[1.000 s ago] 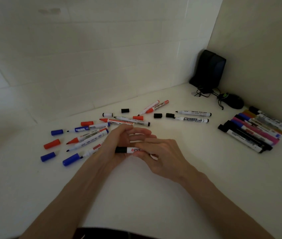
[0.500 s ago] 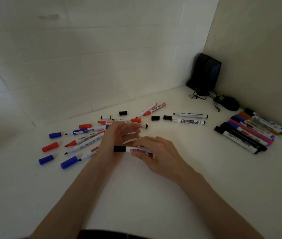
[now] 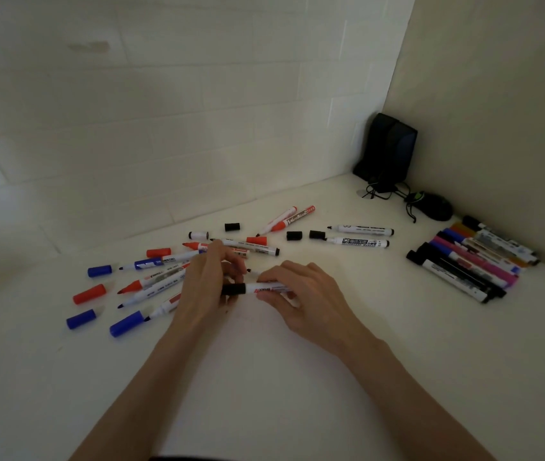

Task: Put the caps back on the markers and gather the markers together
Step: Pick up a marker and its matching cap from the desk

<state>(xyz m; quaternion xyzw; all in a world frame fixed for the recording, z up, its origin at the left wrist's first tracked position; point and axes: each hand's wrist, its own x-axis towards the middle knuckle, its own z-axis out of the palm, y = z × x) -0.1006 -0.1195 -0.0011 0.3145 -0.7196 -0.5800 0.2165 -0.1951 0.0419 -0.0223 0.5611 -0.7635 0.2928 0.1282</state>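
Partly done: capped markers gathered at right, uncapped markers and loose caps scattered across the surface, with fingers of left hand and right hand clamped on one black-capped marker.

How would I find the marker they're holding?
Find the white table, then look at its middle. There the left hand and right hand hold a white marker. Unlike the loose markers nearby, its black cap is on.

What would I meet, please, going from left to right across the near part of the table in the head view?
The leftmost loose blue cap, left hand, black-capped marker that both hands hold, right hand, row of capped markers.
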